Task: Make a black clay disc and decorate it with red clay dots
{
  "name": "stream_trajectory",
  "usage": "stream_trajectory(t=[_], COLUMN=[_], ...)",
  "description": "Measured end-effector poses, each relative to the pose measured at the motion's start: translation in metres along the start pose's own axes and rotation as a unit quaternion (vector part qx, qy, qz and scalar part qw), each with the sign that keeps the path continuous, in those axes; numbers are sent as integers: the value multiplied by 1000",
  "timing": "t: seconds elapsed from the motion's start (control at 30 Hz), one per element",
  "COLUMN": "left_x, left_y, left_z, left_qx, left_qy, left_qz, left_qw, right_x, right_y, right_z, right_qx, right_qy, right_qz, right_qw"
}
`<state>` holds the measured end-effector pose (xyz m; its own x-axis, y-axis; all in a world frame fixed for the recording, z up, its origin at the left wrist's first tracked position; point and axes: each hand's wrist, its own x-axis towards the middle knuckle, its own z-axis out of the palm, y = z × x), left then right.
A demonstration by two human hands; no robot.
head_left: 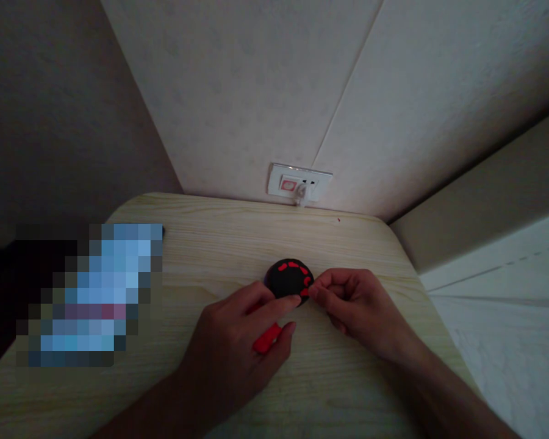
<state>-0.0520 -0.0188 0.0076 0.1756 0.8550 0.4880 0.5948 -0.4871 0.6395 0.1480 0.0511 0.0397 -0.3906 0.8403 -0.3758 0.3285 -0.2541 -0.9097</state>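
A round black disc (287, 279) lies on the wooden tabletop, with several small red pieces set in an arc along its far and right edge. My left hand (238, 335) reaches in from the left, its index finger lying over the disc's near edge. Tucked between that hand's thumb and palm is a soft-looking red lump (267, 339), partly hidden by the fingers. At the disc's right edge, my right hand (352, 302) has thumb and index finger pinched together beside the lowest red piece (305, 292). Whatever sits between those fingertips is hidden.
A pixelated bright screen-like object (105, 274) lies at the tabletop's left. Behind the wooden table (219, 235), a wall socket (299, 182) holds a pale plug. A tiny red speck (339, 219) lies near the back edge. White quilted fabric (507, 353) is at right.
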Motion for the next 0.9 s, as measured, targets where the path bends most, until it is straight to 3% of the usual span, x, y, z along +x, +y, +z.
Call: stream_trajectory(t=[0.4, 0.9], left_x=[-1, -1], left_y=[0, 0], left_z=[2, 3], left_qx=[13, 14], left_qy=[-8, -7], left_qz=[2, 2], left_qw=[1000, 1000], right_x=[-1, -3], right_y=[0, 5], right_z=[6, 6], right_qx=[-25, -121], right_qy=[63, 102], right_qz=[9, -60], right_qw=[998, 985])
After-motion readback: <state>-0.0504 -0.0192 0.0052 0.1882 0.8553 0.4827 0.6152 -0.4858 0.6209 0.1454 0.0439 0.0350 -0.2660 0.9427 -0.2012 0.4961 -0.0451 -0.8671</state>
